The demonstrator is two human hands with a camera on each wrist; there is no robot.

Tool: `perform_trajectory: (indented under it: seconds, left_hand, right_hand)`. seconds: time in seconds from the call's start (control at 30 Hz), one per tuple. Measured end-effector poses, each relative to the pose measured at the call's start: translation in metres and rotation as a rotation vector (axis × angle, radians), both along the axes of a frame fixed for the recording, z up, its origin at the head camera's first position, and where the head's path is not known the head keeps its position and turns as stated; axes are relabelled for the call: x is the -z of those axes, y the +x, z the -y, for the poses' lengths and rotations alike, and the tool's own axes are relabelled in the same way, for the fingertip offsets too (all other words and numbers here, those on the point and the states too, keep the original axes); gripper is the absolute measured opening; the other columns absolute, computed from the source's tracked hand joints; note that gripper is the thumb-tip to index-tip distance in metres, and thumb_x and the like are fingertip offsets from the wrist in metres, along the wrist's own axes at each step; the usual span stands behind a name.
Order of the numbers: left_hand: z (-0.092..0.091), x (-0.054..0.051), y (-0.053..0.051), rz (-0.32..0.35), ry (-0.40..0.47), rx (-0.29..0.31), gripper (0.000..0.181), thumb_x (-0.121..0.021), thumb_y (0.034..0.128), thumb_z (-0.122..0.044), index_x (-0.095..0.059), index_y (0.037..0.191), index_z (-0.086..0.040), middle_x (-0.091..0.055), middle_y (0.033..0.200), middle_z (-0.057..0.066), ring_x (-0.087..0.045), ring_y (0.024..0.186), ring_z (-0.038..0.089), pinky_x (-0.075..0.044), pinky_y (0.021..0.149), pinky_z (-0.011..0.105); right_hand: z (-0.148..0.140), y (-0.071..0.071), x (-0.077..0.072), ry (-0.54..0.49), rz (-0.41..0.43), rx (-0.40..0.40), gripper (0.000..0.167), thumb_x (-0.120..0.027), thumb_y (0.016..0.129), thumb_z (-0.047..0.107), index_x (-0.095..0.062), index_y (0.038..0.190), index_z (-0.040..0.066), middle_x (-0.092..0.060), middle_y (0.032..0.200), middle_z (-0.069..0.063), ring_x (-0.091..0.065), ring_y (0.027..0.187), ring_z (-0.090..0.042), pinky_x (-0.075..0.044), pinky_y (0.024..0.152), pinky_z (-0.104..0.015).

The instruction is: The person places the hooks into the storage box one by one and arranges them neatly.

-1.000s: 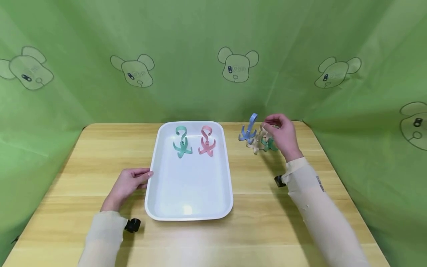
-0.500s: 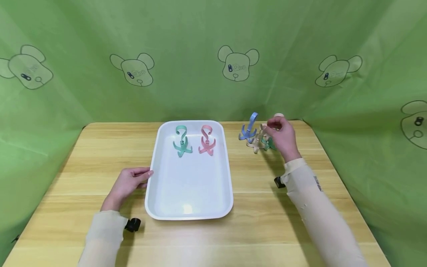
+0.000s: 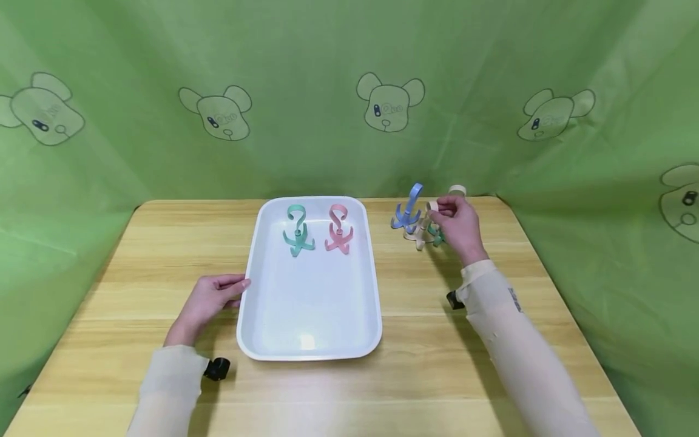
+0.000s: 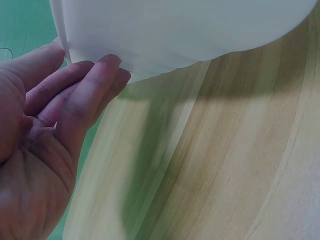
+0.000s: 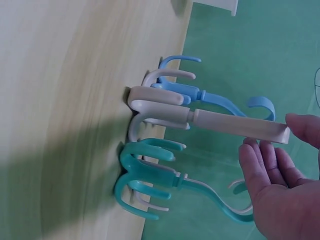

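Observation:
In the head view my left hand (image 3: pixel 210 300) grips the left rim of a white tray (image 3: pixel 311 309), thumb on top and fingers underneath. A green claw hook (image 3: pixel 298 237) and a pink claw hook (image 3: pixel 339 237) lie side by side inside the tray's far end. At the right, my right hand (image 3: pixel 460 227) pinches the top of a beige claw hook (image 5: pixel 215 122), which stands on its prongs on the table. Blue (image 5: pixel 185 90) and green (image 5: pixel 155 172) claw hooks stand on either side of it. Another pale hook (image 3: pixel 457 190) is mostly hidden behind my hand.
The wooden table (image 3: pixel 327 394) carries the tray at its middle. A green curtain (image 3: pixel 306 152) with bear-head outlines rises behind the table and along both sides. A small black camera (image 3: pixel 217 368) sits at my left wrist.
My right hand has drawn slightly right and down, so the top of the beige hook and the pale one behind show more. My left hand and the tray have not moved.

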State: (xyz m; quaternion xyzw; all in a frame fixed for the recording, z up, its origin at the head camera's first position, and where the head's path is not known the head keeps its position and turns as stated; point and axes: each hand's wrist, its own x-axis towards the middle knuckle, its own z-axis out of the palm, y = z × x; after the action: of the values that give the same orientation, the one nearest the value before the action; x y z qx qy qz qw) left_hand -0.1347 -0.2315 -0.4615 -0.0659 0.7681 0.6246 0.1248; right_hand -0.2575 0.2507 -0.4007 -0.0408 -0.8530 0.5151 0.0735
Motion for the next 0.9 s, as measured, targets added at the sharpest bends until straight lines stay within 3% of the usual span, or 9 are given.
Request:
perform_trajectory:
  seconds: [0.37,0.9]
  left_hand:
    - [0.0009,0.0020,-0.0005,-0.003,0.001,-0.007,0.047,-0.069,0.0950,-0.022,-0.058,0.128,0.010,-0.063,0.121,0.024,-0.068,0.095,0.018,-0.059,0.081,0.031]
    - [0.0002,0.0007,0.0001,0.010,0.023,-0.003,0.047,-0.068,0.0956,-0.022,-0.058,0.129,0.009,-0.063,0.123,0.023,-0.068,0.094,0.016,-0.059,0.081,0.031]
  right_hand:
    - [-0.0010,-0.0038,0.0079,0.066,-0.010,-0.003,0.032,-0.065,0.094,0.010,-0.057,0.120,-0.006,-0.059,0.110,-0.017,-0.054,0.096,-0.021,-0.052,0.084,-0.025]
    - [-0.0019,-0.0043,0.0107,0.088,-0.022,0.009,0.030,-0.065,0.095,0.013,-0.059,0.117,-0.006,-0.061,0.108,-0.017,-0.055,0.094,-0.021,-0.052,0.081,-0.024]
